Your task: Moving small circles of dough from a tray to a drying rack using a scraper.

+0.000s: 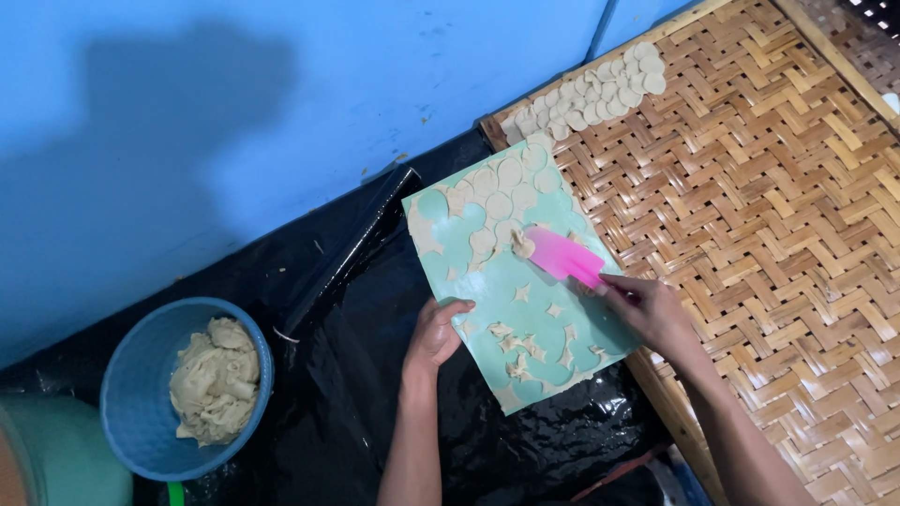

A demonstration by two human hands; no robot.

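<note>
A pale green board [553, 349] lies tilted on black plastic sheeting, its right part over the woven tray's edge. Thin dough rounds [497, 187] and leftover dough scraps [521, 343] stick to it. My left hand [437, 333] grips the board's left edge. My right hand [651, 311] holds a pink scraper [562, 256], whose front edge touches a dough round near the board's middle.
A woven bamboo tray [769, 215] fills the right side, with several cut dough rounds [592, 94] in its far corner. A blue bowl [131, 412] with a lump of dough [216, 379] sits at lower left. A blue wall [234, 103] stands behind.
</note>
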